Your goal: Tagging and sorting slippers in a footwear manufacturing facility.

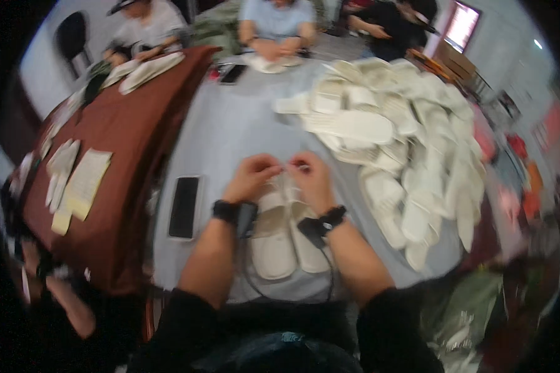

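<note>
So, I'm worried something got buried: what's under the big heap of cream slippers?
The slipper heap lies at least partly on the grey cloth, visible along the heap's left and near edges. What lies beneath its middle is covered.

Both forearms (208, 270) slant inward over the tabletop's (214, 127) near edge. The left hand (253, 177) and right hand (312, 181) nearly meet, fingers bent, their tips blurred.

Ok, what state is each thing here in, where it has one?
Slipper pair: flat, side by side
Left hand: fingers bent, hold unclear
Right hand: fingers bent, hold unclear
Near phone: flat, screen dark
Far phone: flat, screen dark
Slipper pile: heaped, jumbled
Yellow sheet: lying flat
</note>
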Motion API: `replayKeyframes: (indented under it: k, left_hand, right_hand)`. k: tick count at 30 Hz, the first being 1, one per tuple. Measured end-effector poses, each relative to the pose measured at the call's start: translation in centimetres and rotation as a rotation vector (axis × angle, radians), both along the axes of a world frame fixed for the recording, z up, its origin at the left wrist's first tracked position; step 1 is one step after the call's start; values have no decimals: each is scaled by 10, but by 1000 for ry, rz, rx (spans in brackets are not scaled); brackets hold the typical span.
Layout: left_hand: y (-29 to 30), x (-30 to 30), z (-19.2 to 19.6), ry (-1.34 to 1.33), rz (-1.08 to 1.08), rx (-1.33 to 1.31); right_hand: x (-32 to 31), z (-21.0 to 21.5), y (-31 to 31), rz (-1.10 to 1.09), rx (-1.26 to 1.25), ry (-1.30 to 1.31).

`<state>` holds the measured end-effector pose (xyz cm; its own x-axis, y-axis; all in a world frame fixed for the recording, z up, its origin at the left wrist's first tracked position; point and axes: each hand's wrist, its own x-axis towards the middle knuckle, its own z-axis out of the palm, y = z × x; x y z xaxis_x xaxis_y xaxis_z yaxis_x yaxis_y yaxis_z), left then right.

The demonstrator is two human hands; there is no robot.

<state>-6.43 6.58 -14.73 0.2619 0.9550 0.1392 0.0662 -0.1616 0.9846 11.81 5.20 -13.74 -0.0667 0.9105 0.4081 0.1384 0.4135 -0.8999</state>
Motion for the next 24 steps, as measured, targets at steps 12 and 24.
replayKeyframes:
  k: [12, 24]
  left_hand:
    - [-1, 6, 1, -58, -82, -19]
    - [1, -1, -10, -55, -102, -36]
  right_hand:
    - [7, 5, -5, 44, 8, 17]
    - [1, 2, -3, 78, 35, 40]
